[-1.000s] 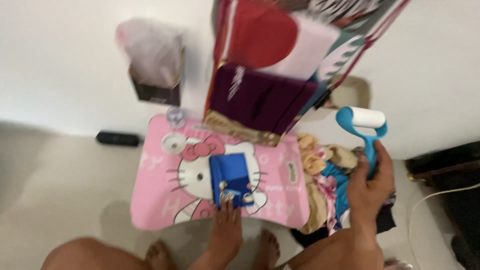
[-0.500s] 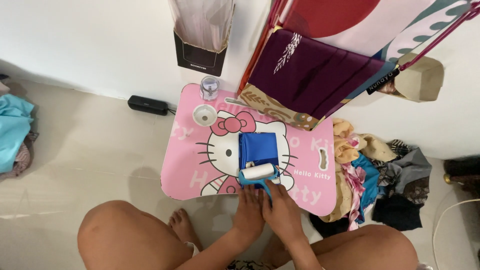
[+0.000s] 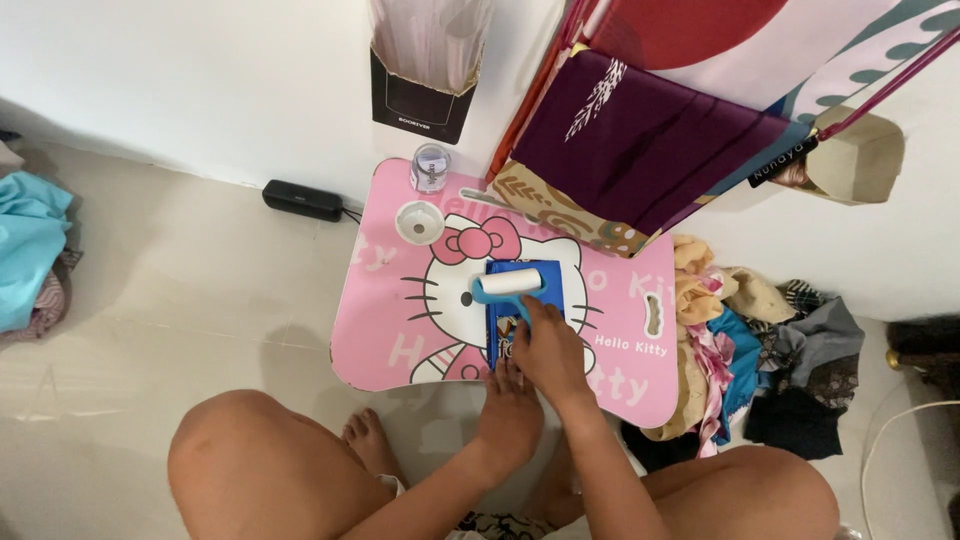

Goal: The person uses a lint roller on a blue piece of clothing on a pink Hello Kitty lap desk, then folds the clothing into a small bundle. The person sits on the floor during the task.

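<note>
- Two bare knees frame the bottom of the view; the person sits on the floor (image 3: 150,300) with feet tucked under the edge of a low pink tabletop (image 3: 380,340), close enough that both arms reach it without stretching.
- Nearest the body, the left hand (image 3: 508,400) lies flat with fingers spread on the near end of a blue folded cloth (image 3: 568,285), apparently pinning it so it does not slide; its grip is open, pressing rather than clasping.
- Just beyond, crossing over it, the right hand (image 3: 548,345) has its grip closed around the blue handle of a lint roller (image 3: 512,283), whose white drum lies crosswise on the far part of the cloth, touching it.
- Cloth and roller sit in the middle of the tabletop, over the printed cat face, where the surface is flat and bare.
- Farther back on the left, a small white round dish (image 3: 418,221) and a clear lidded jar (image 3: 431,166) stand near the far edge, out of the hands' way.
- Right of the tabletop, a heap of mixed clothes (image 3: 760,340) lies on the floor, within arm's reach.
- Farthest off, a purple cloth (image 3: 640,150) hangs from a rack over the tabletop's far corner, and a black box (image 3: 302,200) lies against the wall.
</note>
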